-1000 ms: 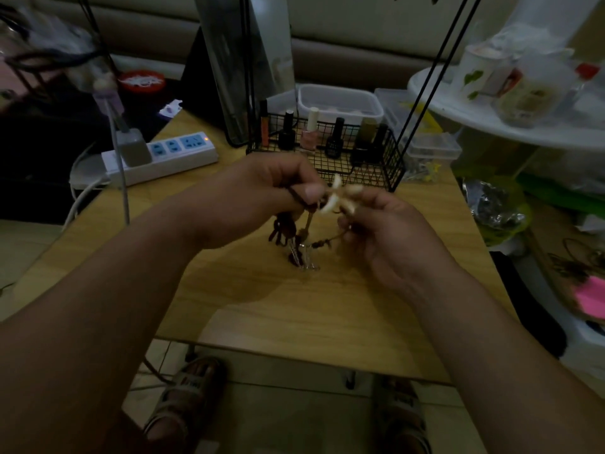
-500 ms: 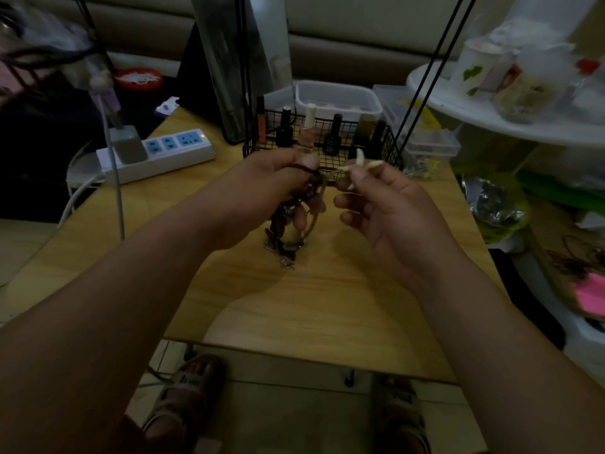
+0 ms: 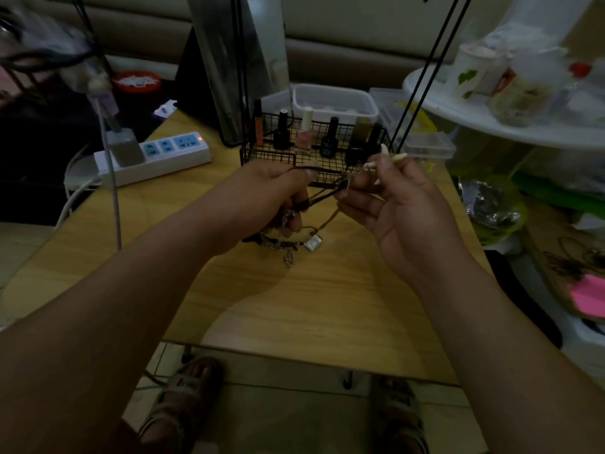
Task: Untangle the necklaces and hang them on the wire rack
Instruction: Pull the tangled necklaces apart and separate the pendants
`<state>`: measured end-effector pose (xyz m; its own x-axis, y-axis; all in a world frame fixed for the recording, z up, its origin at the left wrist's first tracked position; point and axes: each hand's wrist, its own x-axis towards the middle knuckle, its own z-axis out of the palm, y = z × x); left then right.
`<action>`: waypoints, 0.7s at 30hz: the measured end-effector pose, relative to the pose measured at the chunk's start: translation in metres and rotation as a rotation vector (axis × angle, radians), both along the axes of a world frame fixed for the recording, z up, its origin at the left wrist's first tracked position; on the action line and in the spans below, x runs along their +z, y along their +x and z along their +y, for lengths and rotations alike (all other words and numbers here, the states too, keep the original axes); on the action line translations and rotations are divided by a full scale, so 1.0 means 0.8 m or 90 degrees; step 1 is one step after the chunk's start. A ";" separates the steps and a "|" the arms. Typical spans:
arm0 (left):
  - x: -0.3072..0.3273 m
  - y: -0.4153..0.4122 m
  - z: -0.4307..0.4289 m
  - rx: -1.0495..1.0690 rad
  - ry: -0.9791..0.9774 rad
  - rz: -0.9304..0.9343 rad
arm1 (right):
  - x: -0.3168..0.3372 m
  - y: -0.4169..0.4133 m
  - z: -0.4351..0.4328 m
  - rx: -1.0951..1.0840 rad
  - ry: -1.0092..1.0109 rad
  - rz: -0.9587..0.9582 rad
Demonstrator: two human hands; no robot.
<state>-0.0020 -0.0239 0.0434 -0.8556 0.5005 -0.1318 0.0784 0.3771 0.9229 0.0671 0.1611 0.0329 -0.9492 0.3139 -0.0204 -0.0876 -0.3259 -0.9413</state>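
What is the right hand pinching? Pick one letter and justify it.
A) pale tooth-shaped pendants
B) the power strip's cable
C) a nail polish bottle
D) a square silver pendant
A: the right hand pinches the pale tooth-shaped pendants at its fingertips; the square silver pendant lies lower, beneath the left hand, which grips the dark cords.

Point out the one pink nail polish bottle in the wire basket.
The pink bottle with the pale cap, third from the left in the wire basket; its neighbours are black.

Left hand [image 3: 268,194] and right hand [image 3: 402,204] seemingly pinch, close together.
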 end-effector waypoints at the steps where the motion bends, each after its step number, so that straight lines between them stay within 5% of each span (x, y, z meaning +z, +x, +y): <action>1: 0.000 0.000 0.000 -0.005 -0.018 0.000 | 0.000 0.000 -0.001 0.001 -0.011 -0.003; 7: 0.001 0.001 0.001 -0.012 -0.059 -0.010 | -0.001 -0.004 0.001 0.000 -0.030 -0.024; 15: -0.003 -0.009 -0.005 0.089 -0.010 0.087 | 0.001 0.002 0.020 0.003 0.132 -0.061; 21: -0.006 -0.008 -0.002 0.113 -0.040 0.113 | -0.015 -0.001 0.020 -0.045 0.360 -0.211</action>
<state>-0.0088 -0.0255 0.0383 -0.9419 0.3358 0.0018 0.1639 0.4550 0.8753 0.0665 0.1769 0.0207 -0.8977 0.4234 -0.1219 0.2334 0.2225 -0.9466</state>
